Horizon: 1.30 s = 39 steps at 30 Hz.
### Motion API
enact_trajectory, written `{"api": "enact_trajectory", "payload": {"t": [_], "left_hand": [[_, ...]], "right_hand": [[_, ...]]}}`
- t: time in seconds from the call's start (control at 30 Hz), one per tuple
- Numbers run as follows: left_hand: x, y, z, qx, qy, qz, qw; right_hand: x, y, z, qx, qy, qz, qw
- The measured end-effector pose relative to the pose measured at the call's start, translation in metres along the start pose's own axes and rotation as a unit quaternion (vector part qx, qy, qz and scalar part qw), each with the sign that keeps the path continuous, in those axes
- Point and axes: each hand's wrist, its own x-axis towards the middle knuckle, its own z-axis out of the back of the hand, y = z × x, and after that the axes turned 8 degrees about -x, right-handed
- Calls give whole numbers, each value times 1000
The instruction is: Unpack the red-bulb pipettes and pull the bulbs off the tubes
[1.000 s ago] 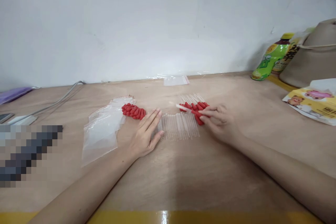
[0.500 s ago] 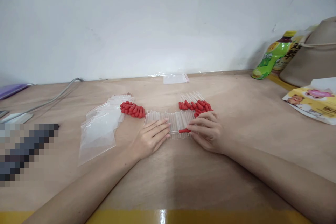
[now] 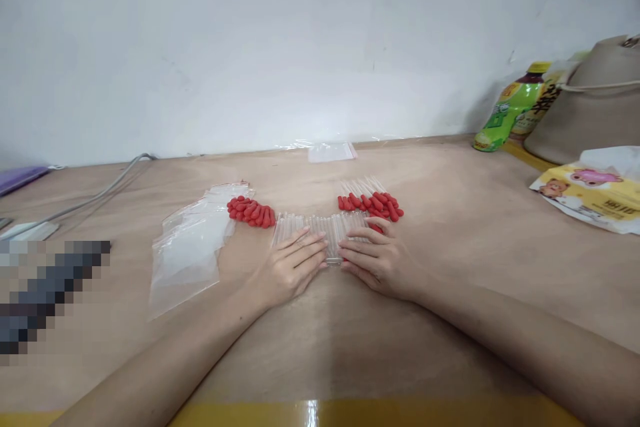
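A row of clear glass tubes (image 3: 316,221) lies side by side on the table between my hands. My left hand (image 3: 295,267) rests on the left part of the row, fingers stretched out and flat. Over the right part is my right hand (image 3: 380,260), thumb and fingers close together on a red rubber bulb (image 3: 345,259), of which only a sliver shows. Behind the right hand lies a pile of red-bulbed droppers (image 3: 373,203), their thin glass tips pointing to the wall. A heap of loose red bulbs (image 3: 251,211) sits beyond my left hand.
Clear zip bags (image 3: 187,253) lie overlapped at the left, and another small bag (image 3: 331,152) lies near the wall. A grey cable (image 3: 110,190) crosses the far left. At the right are a green bottle (image 3: 510,110), a beige bag (image 3: 590,113) and a yellow printed packet (image 3: 595,190).
My right hand has shifted left over the tubes, and the red bulb at its fingertips is now mostly covered. My left hand stays about where it was.
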Motion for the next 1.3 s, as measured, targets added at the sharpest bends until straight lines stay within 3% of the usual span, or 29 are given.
{"api": "enact_trajectory", "payload": {"t": [0.23,0.77,1.0,1.1,1.2,1.3], "left_hand": [[-2,-2,0,-52,-6,8,999],[-5,0,-2,-79,-26,18,996],[-7,0,-2,-76,-36,25,996],[-11,5,4,-48,-74,76,993],[-13,12,9,1,-115,147,982],[-10,14,9,22,-110,176,978]], "right_hand": [[-3,0,-1,36,-26,39,998],[-7,-11,13,-81,-44,169,981],[-11,-16,19,-75,-49,170,981],[-19,-29,23,-65,-63,114,989],[-27,-45,25,-86,-107,-41,990],[-30,-57,22,-72,-116,-157,978]]}}
